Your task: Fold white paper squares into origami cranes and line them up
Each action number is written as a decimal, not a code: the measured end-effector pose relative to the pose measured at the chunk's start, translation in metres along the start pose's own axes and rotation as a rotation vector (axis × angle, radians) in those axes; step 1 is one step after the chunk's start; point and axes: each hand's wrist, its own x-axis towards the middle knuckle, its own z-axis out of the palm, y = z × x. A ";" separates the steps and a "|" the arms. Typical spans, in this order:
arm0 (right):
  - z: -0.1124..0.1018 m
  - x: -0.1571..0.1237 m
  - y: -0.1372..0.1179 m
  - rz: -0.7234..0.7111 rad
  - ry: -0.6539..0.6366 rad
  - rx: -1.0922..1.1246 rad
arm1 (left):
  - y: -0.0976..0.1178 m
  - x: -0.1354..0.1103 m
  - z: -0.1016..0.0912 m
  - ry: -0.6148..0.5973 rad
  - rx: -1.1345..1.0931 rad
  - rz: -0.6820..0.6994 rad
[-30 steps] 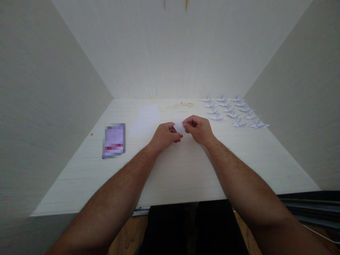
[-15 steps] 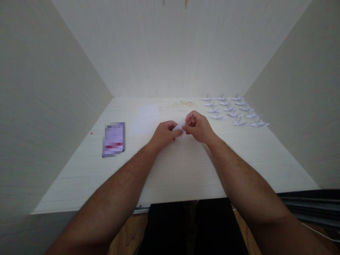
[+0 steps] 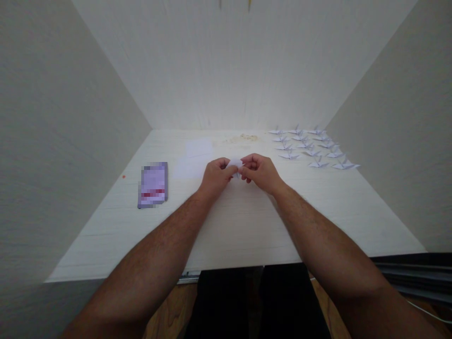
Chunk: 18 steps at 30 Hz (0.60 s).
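Observation:
A small folded piece of white paper point(image 3: 234, 163) is held between both hands above the middle of the table. My left hand point(image 3: 218, 176) pinches it from the left, thumb lying across its near face. From the other side, my right hand point(image 3: 260, 173) grips its right edge between thumb and fingers. Part of the paper is hidden by the fingers, so its exact folded form cannot be made out. Several white paper cranes point(image 3: 299, 145) stand in rows at the back right of the table.
White paper sheets point(image 3: 197, 149) lie flat left of centre at the back. Farther left is a purple, blurred-out flat object point(image 3: 154, 184). A small red spot point(image 3: 124, 177) marks the table point(image 3: 243, 226) by its left edge. Walls point(image 3: 219, 70) enclose the back and both sides.
The folded paper has turned a little between my fingers, and more of its upper part shows. My right hand's fingers have shifted slightly lower and to the left. The view has moved very slightly.

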 end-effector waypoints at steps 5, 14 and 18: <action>0.006 -0.004 -0.005 0.054 0.016 -0.093 | -0.010 0.003 0.002 0.033 -0.149 0.030; 0.009 -0.004 -0.005 -0.009 0.048 -0.126 | -0.005 -0.001 0.009 0.077 -0.269 -0.032; 0.011 -0.004 -0.004 -0.050 0.059 -0.138 | -0.001 -0.002 0.011 0.087 -0.335 -0.064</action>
